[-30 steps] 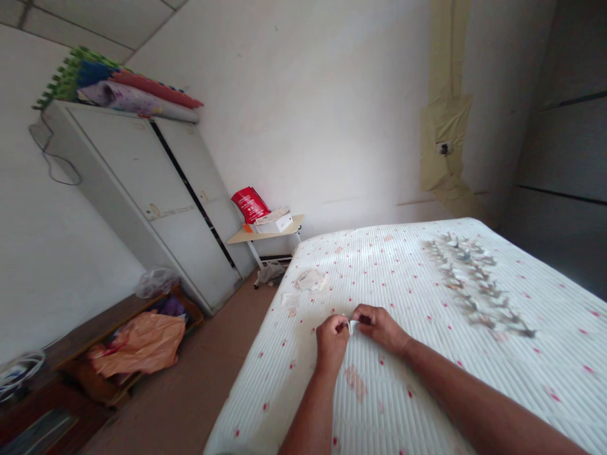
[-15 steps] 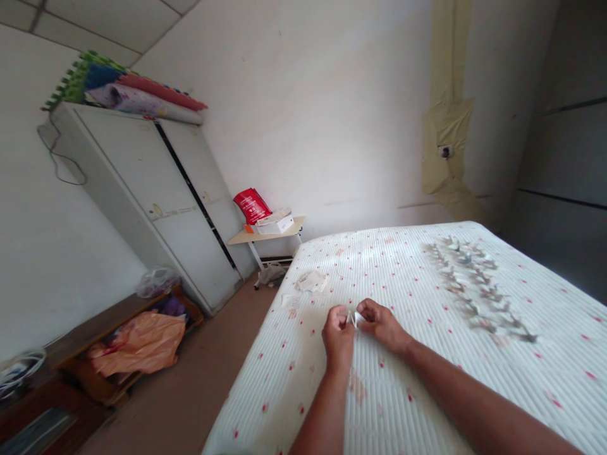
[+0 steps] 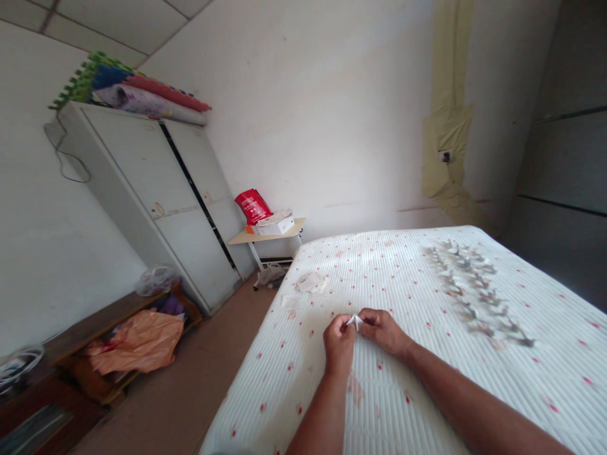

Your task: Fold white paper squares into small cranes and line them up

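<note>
Between my two hands is a small piece of folded white paper (image 3: 355, 321), its creases forming a peaked shape. My left hand (image 3: 339, 338) pinches its left side with thumb and fingers. On the other side, my right hand (image 3: 383, 330) grips the right edge the same way. Both hands are just over the quilted white mattress (image 3: 332, 259) with red dots. Several folded paper figures (image 3: 478, 284), apparently cranes, stand in rows on the right of the mattress. Beyond my left hand lie loose printed paper sheets (image 3: 312, 282).
A small table (image 3: 241, 238) with a red bag (image 3: 253, 206) and a white box (image 3: 275, 225) stands past the bed's far left corner. A grey cabinet (image 3: 137, 170) carries rolled mats. Along the left wall, a low wooden bench (image 3: 85, 335) holds an orange plastic bag (image 3: 137, 341).
The folded paper has spread from a narrow zigzag into a wider peaked shape. My right hand has dropped slightly, and the camera view has shifted a little.
</note>
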`<control>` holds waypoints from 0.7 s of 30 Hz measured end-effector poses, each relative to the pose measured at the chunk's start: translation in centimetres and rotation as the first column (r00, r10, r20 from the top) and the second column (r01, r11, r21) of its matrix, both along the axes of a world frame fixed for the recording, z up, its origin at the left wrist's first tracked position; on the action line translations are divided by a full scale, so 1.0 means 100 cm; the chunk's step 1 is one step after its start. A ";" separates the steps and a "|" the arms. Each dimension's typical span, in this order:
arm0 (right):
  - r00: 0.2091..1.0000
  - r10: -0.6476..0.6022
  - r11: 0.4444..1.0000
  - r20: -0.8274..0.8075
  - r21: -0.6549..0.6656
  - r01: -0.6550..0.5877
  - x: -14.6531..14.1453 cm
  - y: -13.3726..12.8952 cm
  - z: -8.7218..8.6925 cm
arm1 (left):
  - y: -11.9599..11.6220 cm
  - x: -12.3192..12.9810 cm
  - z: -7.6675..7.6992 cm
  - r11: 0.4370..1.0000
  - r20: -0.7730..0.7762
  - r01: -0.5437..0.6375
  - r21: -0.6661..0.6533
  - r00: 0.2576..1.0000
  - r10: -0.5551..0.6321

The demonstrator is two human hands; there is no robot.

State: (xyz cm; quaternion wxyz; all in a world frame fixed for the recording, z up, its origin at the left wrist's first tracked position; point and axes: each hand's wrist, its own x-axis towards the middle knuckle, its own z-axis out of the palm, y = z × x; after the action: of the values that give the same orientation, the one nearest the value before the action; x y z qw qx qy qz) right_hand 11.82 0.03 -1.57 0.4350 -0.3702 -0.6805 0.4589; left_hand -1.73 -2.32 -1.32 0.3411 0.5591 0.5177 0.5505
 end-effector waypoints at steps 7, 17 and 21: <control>1.000 0.004 1.000 0.018 0.031 -0.005 -0.001 0.000 -0.002 | 0.003 -0.003 -0.002 0.997 0.068 0.052 -0.055 0.997 -0.048; 0.996 -0.034 0.997 0.077 0.075 0.028 -0.002 -0.003 0.002 | -0.002 -0.008 0.007 0.979 0.139 0.180 -0.097 0.976 -0.166; 0.996 -0.041 0.996 0.082 0.083 0.034 -0.002 -0.002 0.002 | -0.007 -0.008 0.014 0.965 0.150 0.225 -0.131 0.967 -0.205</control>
State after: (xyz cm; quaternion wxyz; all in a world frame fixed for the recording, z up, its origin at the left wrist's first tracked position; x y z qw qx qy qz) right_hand 11.64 -0.19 -1.32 0.4294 -0.3835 -0.7094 0.4066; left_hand -2.53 -2.98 0.04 0.4734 0.5469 0.4687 0.5070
